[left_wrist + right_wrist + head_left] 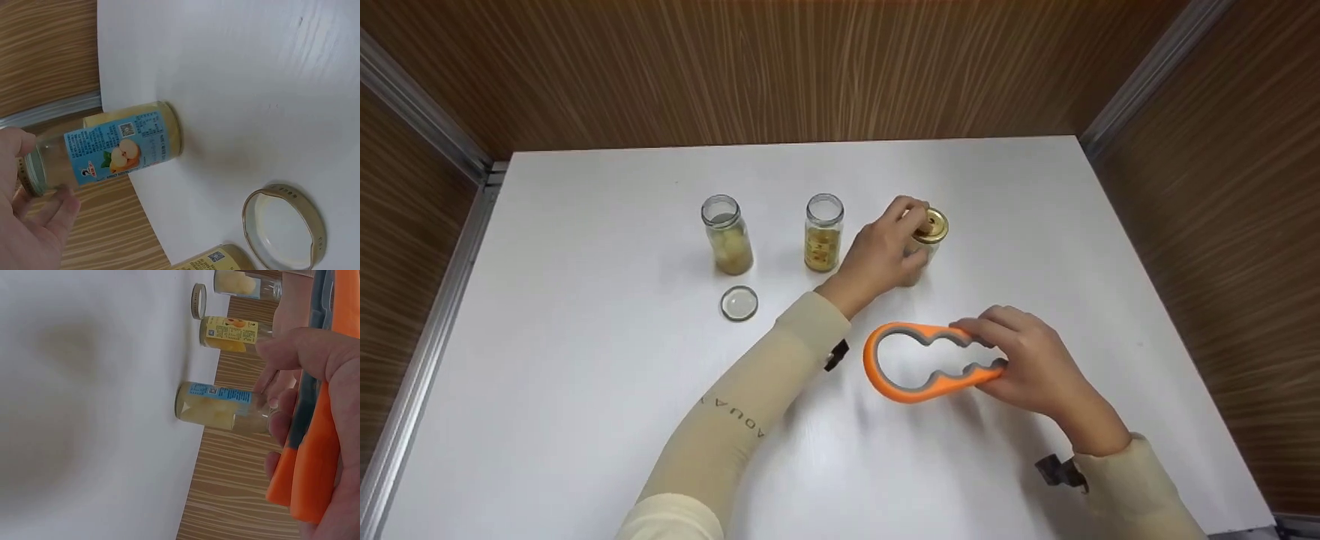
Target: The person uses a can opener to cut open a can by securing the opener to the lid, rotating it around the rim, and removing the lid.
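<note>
My left hand grips the neck of a glass jar just under its gold lid. The jar stands upright on the table, with a blue label showing pears and pale fruit pieces inside. My right hand holds an orange jar opener with a grey notched inner edge, gripped by its handle ends. The opener is in front of the jar, apart from it. In the right wrist view the handles lie across the palm, and fingers of the left hand show behind them.
Left of the held jar is an uncovered jar with a yellow label and yellow fruit. Farther left stands another uncovered jar of pale fruit. A loose lid lies in front of them. Wood-grain panels border the white table.
</note>
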Available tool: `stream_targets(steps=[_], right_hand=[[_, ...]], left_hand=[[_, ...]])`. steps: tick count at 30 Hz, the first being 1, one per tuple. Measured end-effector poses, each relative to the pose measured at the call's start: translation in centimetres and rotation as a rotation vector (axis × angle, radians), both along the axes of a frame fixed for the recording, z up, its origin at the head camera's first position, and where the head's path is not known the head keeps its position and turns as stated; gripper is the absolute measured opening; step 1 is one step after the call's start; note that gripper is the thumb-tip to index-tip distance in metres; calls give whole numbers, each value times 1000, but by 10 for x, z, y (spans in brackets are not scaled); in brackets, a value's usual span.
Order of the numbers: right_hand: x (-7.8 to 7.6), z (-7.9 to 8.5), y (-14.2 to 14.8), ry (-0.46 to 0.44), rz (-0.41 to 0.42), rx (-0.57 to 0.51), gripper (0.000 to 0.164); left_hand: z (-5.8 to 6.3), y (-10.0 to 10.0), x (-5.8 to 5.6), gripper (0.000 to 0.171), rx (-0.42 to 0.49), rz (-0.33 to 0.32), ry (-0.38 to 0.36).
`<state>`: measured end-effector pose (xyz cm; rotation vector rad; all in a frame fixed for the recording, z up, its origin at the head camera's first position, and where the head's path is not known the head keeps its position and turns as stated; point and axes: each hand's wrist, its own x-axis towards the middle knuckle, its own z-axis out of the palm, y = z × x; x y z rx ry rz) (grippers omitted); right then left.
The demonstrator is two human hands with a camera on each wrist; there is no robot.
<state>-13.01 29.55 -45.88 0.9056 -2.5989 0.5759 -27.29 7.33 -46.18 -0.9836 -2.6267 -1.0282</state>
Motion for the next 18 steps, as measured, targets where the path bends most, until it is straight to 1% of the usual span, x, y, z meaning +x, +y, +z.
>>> stream_targets(steps=[1,2,6,10,12,14,16,18], right_hand=[[0,0,0,1,0,-1,47],[0,0,-1,2,0,-2,47],[0,0,-3,3,9,-1,47],[0,-1,-6,9,22,0,47],[-1,-1,-7,9,23,-1,48],[-1,-1,-7,5,24,-3,48],[-1,-1,-9,4,26,-4,48],[-2,-1,-10,10,32,-7,47]], left_hand=[[0,-1,2,31,8,-3,-7],[0,-1,3,33,12,-5,-10],[-4,-6,12,47,28,-24,-22],[-7,-11,22,54,47,-32,-3],[-8,-14,25,49,51,-36,16],[-10,-16,29,40,58,-41,29],[-11,-18,33,32,65,-44,35],[-12,-20,37,27,74,-40,34]])
